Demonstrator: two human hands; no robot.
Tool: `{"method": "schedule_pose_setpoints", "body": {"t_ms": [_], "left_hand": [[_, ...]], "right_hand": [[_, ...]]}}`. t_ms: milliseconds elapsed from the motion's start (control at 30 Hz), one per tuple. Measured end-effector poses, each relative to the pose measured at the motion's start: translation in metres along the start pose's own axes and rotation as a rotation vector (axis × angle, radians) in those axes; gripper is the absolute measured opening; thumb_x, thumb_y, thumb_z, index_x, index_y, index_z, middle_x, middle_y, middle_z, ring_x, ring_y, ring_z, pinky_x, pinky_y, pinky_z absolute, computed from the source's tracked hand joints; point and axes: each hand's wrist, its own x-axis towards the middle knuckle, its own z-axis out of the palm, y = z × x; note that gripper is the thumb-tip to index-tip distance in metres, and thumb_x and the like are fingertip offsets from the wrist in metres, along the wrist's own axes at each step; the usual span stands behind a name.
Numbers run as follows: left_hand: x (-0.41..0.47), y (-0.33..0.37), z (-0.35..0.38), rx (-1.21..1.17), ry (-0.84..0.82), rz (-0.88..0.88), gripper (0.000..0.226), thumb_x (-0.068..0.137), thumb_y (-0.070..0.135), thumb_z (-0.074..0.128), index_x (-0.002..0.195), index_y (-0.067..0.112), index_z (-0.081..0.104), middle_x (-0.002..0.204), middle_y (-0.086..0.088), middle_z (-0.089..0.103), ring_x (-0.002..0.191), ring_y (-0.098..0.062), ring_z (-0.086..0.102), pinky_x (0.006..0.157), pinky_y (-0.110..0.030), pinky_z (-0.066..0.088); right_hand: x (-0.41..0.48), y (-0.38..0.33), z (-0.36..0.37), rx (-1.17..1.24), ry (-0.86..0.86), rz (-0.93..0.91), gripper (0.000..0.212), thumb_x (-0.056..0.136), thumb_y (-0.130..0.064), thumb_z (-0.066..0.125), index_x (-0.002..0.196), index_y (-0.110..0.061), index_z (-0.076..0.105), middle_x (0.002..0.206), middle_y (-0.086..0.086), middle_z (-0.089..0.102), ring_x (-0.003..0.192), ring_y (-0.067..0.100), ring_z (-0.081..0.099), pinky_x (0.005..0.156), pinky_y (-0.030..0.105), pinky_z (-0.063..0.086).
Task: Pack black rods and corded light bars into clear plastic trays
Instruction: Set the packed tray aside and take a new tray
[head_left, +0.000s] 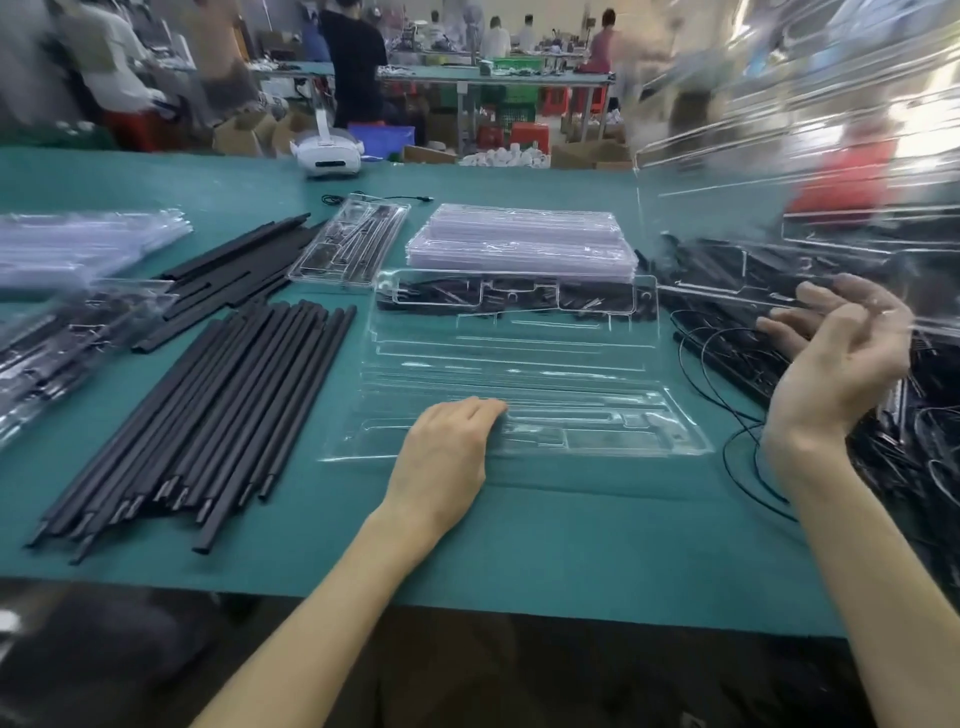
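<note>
A clear plastic tray (519, 364) lies flat on the green table in front of me. My left hand (447, 457) rests on its near edge with fingers laid flat. My right hand (831, 358) grips the lower edge of a second clear tray (805, 156), lifted and tilted up at the right. A bundle of black rods (208, 415) lies to the left of the flat tray. Flatter black bars (234, 270) lie behind them. Corded light bars (779, 322) are heaped at the right, partly hidden behind the lifted tray, with thin black cords (727, 415) trailing out.
A stack of clear trays (519, 239) stands behind the flat tray. A packed tray (348, 241) lies further left of it. More packed and stacked trays (67, 291) fill the far left. A white headset (327, 156) sits at the table's far edge. People work at benches beyond.
</note>
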Motion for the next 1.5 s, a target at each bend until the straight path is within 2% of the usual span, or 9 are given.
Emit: {"method": "schedule_pose_setpoints", "body": {"t_ms": [200,400,633,800,933,1100,1200,1367,1500], "left_hand": [[-0.001,0.000,-0.001,0.007,-0.013,0.001,0.041,0.088,-0.004,0.061,0.123,0.017,0.066,0.114,0.005,0.072,0.102,-0.021,0.066,0.093,-0.032,0.048],[-0.001,0.000,0.000,0.015,0.027,0.015,0.043,0.086,-0.005,0.065,0.123,0.017,0.067,0.114,0.005,0.073,0.101,-0.020,0.067,0.092,-0.031,0.050],[-0.001,0.002,-0.003,0.020,0.007,0.014,0.043,0.087,-0.004,0.066,0.124,0.018,0.067,0.116,0.006,0.073,0.104,-0.019,0.068,0.093,-0.032,0.050],[0.003,-0.001,-0.008,-0.054,-0.006,0.029,0.026,0.094,0.016,0.068,0.120,0.018,0.068,0.110,0.006,0.073,0.105,-0.019,0.067,0.092,-0.033,0.047],[0.003,-0.007,-0.007,-0.119,-0.120,-0.017,0.052,0.091,0.051,0.065,0.134,0.021,0.060,0.130,0.006,0.066,0.134,-0.018,0.051,0.114,-0.043,0.036],[0.002,-0.001,0.000,-0.081,-0.278,0.018,0.103,0.078,0.091,0.037,0.155,0.022,0.036,0.162,0.011,0.030,0.153,-0.008,0.016,0.127,-0.042,0.005],[0.000,-0.001,0.001,-0.032,-0.274,0.037,0.104,0.081,0.091,0.021,0.157,0.022,0.030,0.164,0.009,0.024,0.154,-0.007,0.009,0.127,-0.040,0.003],[0.000,0.000,0.001,-0.020,-0.272,0.033,0.099,0.085,0.088,0.019,0.158,0.022,0.028,0.165,0.010,0.022,0.154,-0.005,0.005,0.126,-0.037,0.003],[0.003,0.000,0.000,-0.041,-0.275,0.023,0.098,0.084,0.090,0.021,0.157,0.025,0.030,0.164,0.011,0.023,0.153,-0.003,0.005,0.126,-0.036,0.004]], "right_hand": [[0.000,-0.004,0.009,0.000,0.018,0.006,0.022,0.105,-0.008,0.031,0.107,-0.015,0.052,0.106,0.014,0.064,0.080,0.021,0.066,0.079,0.038,0.061],[0.002,-0.010,0.009,0.093,0.040,-0.009,0.023,0.105,-0.011,0.031,0.112,-0.008,0.053,0.108,0.017,0.067,0.081,0.024,0.069,0.075,0.036,0.061],[-0.054,0.011,0.023,0.151,-0.253,0.306,0.024,0.105,-0.003,0.033,0.109,0.001,0.056,0.091,0.021,0.067,0.066,0.026,0.067,0.063,0.032,0.059],[-0.073,0.020,0.026,0.182,-0.380,0.455,0.025,0.105,-0.004,0.034,0.108,0.003,0.058,0.087,0.018,0.073,0.065,0.025,0.070,0.063,0.029,0.060],[-0.067,0.018,0.022,0.200,-0.467,0.507,0.024,0.104,-0.004,0.036,0.111,0.002,0.059,0.093,0.019,0.075,0.069,0.027,0.071,0.068,0.031,0.060],[-0.060,0.019,0.026,0.267,-0.489,0.525,0.024,0.105,-0.004,0.037,0.109,0.001,0.060,0.099,0.024,0.073,0.073,0.026,0.071,0.074,0.032,0.059],[-0.053,0.018,0.040,0.358,-0.470,0.569,0.023,0.105,-0.004,0.038,0.110,0.002,0.059,0.103,0.027,0.071,0.074,0.026,0.070,0.073,0.031,0.059],[-0.029,0.018,0.101,0.455,-0.419,0.724,0.020,0.103,-0.004,0.045,0.112,0.007,0.059,0.102,0.026,0.072,0.082,0.030,0.072,0.073,0.028,0.060],[-0.006,0.024,0.162,0.453,-0.500,0.788,0.039,0.107,-0.024,0.046,0.128,0.008,0.046,0.115,0.025,0.068,0.099,0.028,0.073,0.090,0.031,0.058]]}}
